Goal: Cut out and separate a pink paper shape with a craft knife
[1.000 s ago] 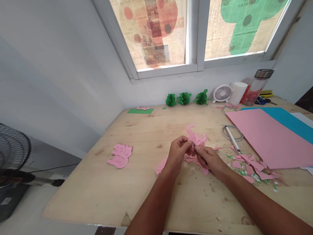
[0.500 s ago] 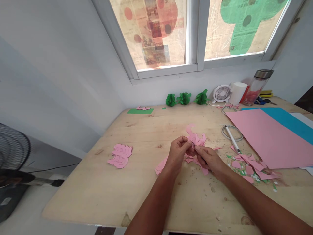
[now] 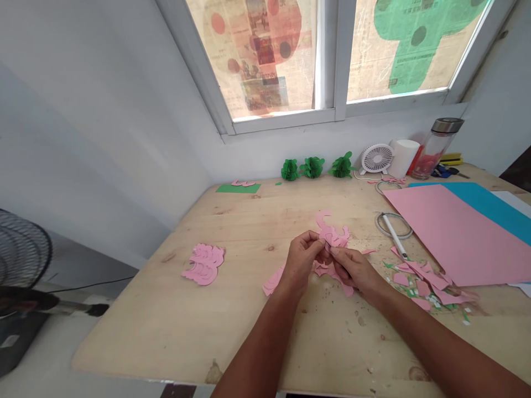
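Both hands meet over the middle right of the wooden table. My left hand (image 3: 305,257) is closed, its thumb and fingertips pinching a pink paper cutout (image 3: 328,239). Against the same spot my right hand (image 3: 352,268) is closed too, thumb tip pressed to the paper's lower edge. Curled pink scraps (image 3: 326,218) show just beyond the fingertips, and I cannot tell where the held piece ends and they begin. Beneath the hands lie more pink paper pieces (image 3: 342,284), partly covered. Another pink strip (image 3: 272,281) sticks out beside my left wrist.
Stacked pink cutouts (image 3: 204,263) lie at left. Pink and green scraps (image 3: 431,284), a white pen (image 3: 394,236) and a pink sheet (image 3: 460,232) are on the right. Along the wall stand green paper figures (image 3: 312,167), a small fan (image 3: 376,159) and a glass bottle (image 3: 437,149).
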The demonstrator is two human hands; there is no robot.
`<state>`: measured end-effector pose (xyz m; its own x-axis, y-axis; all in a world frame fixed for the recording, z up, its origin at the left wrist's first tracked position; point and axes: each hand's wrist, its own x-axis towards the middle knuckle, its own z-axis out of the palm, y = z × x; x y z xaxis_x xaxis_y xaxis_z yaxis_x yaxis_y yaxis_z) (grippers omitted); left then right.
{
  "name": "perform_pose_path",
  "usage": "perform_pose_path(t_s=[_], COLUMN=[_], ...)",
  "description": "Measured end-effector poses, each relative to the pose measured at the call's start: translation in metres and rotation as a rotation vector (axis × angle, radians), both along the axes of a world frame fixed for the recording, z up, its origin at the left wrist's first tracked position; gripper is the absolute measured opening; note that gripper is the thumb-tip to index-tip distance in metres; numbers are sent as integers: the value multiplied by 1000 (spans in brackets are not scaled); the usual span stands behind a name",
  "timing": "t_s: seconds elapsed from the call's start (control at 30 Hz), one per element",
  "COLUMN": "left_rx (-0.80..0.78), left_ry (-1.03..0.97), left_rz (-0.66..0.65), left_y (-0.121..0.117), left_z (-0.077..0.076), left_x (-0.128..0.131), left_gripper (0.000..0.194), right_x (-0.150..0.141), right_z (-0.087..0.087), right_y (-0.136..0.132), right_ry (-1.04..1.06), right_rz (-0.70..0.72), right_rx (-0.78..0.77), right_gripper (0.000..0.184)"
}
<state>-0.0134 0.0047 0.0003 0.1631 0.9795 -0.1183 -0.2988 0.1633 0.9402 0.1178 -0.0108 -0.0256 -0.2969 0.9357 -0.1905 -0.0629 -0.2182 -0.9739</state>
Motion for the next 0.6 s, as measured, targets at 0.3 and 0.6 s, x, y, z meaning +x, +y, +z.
perform_pose_path(t_s=[0.3, 0.6], left_rx=[-6, 0], left_ry=[-5, 6], left_rz=[-3, 2], left_y=[0, 0], left_z=[0, 0], left_x=[-1, 0], left_gripper=[20, 19], right_x=[0, 0], right_z=[0, -1], right_y=[1, 1], right_ry=[16, 16], right_rz=[12, 11], right_rx=[-13, 0], right_gripper=[41, 40])
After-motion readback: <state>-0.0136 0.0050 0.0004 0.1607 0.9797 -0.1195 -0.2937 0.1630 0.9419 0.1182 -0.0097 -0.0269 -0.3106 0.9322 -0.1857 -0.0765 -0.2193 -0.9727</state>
